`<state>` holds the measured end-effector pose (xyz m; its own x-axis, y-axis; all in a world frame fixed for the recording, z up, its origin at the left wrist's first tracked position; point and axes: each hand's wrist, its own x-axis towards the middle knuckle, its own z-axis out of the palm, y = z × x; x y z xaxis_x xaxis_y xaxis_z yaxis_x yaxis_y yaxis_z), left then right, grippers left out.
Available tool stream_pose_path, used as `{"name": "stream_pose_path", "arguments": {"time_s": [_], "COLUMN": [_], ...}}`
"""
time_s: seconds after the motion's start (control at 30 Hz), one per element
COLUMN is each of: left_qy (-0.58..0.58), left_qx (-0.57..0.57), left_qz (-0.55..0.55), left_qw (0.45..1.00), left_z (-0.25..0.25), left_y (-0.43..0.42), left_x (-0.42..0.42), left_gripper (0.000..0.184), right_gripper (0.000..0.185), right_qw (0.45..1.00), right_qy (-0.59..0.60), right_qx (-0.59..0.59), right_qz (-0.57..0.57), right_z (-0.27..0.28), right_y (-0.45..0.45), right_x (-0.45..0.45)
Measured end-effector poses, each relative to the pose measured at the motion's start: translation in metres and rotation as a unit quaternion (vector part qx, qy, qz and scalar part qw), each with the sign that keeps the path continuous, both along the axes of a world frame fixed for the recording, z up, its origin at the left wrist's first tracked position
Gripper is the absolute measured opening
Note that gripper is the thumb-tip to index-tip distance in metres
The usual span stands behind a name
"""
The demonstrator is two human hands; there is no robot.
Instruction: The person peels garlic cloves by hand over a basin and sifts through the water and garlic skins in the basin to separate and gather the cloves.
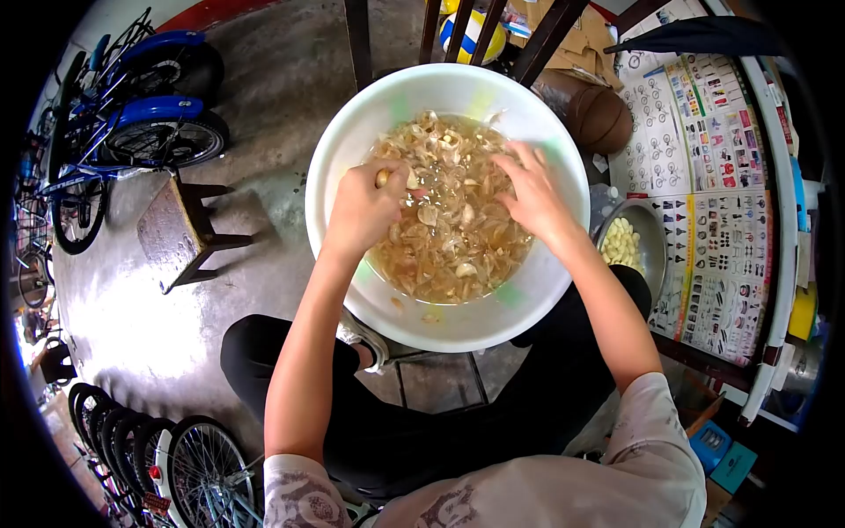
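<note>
A large white basin [449, 339] holds water with many garlic skins and some cloves [465, 269] floating in it. My left hand [370, 201] is over the basin's left side, its fingers curled round a garlic clove [382, 178] that shows near the thumb. On the right side of the basin my right hand [532, 194] has its fingers apart at the water's surface, among the floating skins. A metal bowl [653, 246] with peeled garlic cloves [621, 244] stands to the right of the basin.
A wooden stool [180, 231] stands on the floor at the left, near several bicycles [158, 123]. Dark chair bars [359, 40] rise behind the basin. A brown ball [600, 121] and a table covered with printed sheets [704, 176] are at the right.
</note>
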<state>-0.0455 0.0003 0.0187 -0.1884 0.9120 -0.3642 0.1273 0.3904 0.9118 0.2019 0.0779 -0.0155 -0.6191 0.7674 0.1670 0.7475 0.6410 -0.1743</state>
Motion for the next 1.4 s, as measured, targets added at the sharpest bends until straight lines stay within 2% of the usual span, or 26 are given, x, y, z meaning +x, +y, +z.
{"name": "stream_pose_path", "arguments": {"time_s": [0.1,0.13,0.17,0.23,0.27,0.37,0.4,0.43,0.5,0.53,0.6,0.63,0.7,0.73,0.8,0.83,0.9,0.93,1.0,1.13,1.2,1.23,1.3,1.33,1.37,1.4], "left_qy": [0.015,0.016,0.024,0.031,0.035,0.039,0.040,0.040,0.000,0.001,-0.025,-0.024,-0.019,-0.017,-0.032,-0.029,0.005,0.007,-0.063,-0.069,-0.068,-0.070,-0.116,-0.148,-0.149,-0.168], "left_qx": [0.008,0.007,0.006,0.006,-0.001,-0.013,-0.013,-0.013,0.011,0.011,0.015,0.014,0.015,0.015,0.031,0.030,0.026,0.024,0.073,0.070,0.064,0.061,0.057,0.048,0.049,0.056], "left_qz": [-0.007,-0.010,-0.017,-0.026,-0.027,-0.018,-0.008,-0.007,-0.010,-0.009,-0.015,-0.014,-0.037,-0.038,-0.016,-0.016,0.014,0.013,0.018,-0.010,-0.062,-0.061,-0.011,0.047,0.048,0.066], "left_qw": [1.000,1.000,1.000,0.999,0.999,0.999,0.999,0.999,1.000,1.000,0.999,1.000,0.999,0.999,0.999,0.999,1.000,1.000,0.995,0.995,0.994,0.994,0.992,0.987,0.986,0.982], "left_z": [-0.003,-0.003,-0.002,-0.003,-0.006,-0.008,-0.007,-0.005,0.000,0.001,0.001,0.001,0.001,-0.003,-0.012,-0.013,-0.010,-0.012,-0.015,-0.013,-0.008,-0.011,-0.019,-0.008,-0.005,-0.003], "left_y": [0.002,0.002,0.002,0.004,0.003,0.002,0.002,0.001,0.001,0.002,0.002,0.001,0.000,-0.001,-0.003,-0.005,-0.006,-0.007,-0.007,-0.007,-0.008,-0.008,-0.008,-0.007,-0.006,-0.004], "left_x": [0.000,0.000,0.001,0.002,0.001,0.001,0.001,0.001,0.003,0.004,0.006,0.007,0.009,0.012,0.017,0.021,0.030,0.031,0.033,0.034,0.035,0.034,0.032,0.032,0.029,0.021], "left_gripper": [0.028,0.028,0.028,0.028,0.028,0.028,0.028,0.028,0.026,0.026,0.026,0.026,0.025,0.025,0.025,0.025,0.026,0.026,0.028,0.034,0.034,0.034,0.032,0.028,0.028,0.026], "right_gripper": [0.040,0.032,0.032,0.029,0.026,0.027,0.026,0.026,0.026,0.026,0.028,0.026,0.022,0.022,0.025,0.025,0.029,0.029,0.026,0.023,0.015,0.015,0.010,0.008,0.010,0.012], "right_qw": [0.998,0.983,0.983,0.965,0.979,0.979,0.961,0.960,0.950,0.950,0.897,0.838,0.763,0.763,0.642,0.640,0.597,0.595,0.593,0.592,0.639,0.638,0.695,0.767,0.826,0.868], "right_qy": [-0.022,0.014,0.015,-0.060,-0.040,-0.079,-0.104,-0.104,-0.015,-0.015,0.135,0.222,0.285,0.287,0.427,0.429,0.488,0.490,0.497,0.498,0.476,0.474,0.391,0.369,0.345,0.285], "right_qx": [-0.047,-0.182,-0.183,-0.254,-0.196,-0.187,-0.257,-0.257,-0.311,-0.312,-0.415,-0.493,-0.572,-0.572,-0.627,-0.628,-0.625,-0.626,-0.618,-0.624,-0.597,-0.599,-0.599,-0.524,-0.446,-0.405], "right_qz": [-0.021,-0.023,-0.026,0.012,0.031,0.032,0.023,0.023,0.001,0.002,-0.073,-0.076,-0.097,-0.097,-0.110,-0.109,-0.124,-0.124,-0.139,-0.111,-0.092,-0.094,-0.072,-0.029,0.002,-0.035], "right_z": [0.005,0.008,0.004,-0.012,-0.019,-0.030,-0.025,-0.018,-0.006,0.000,0.005,-0.001,0.006,0.008,0.012,0.014,0.019,0.020,0.021,0.010,0.010,0.014,0.026,0.026,0.024,0.024], "right_y": [-0.009,-0.013,-0.017,-0.020,-0.025,-0.027,-0.024,-0.023,-0.021,-0.018,-0.010,-0.005,0.000,-0.001,-0.004,-0.006,-0.011,-0.013,-0.015,-0.018,-0.020,-0.018,-0.003,0.005,0.015,0.019], "right_x": [-0.010,-0.016,-0.019,-0.021,-0.020,-0.022,-0.026,-0.026,-0.025,-0.024,-0.021,-0.017,-0.016,-0.017,-0.023,-0.026,-0.032,-0.035,-0.038,-0.039,-0.040,-0.039,-0.034,-0.029,-0.022,-0.017]}}
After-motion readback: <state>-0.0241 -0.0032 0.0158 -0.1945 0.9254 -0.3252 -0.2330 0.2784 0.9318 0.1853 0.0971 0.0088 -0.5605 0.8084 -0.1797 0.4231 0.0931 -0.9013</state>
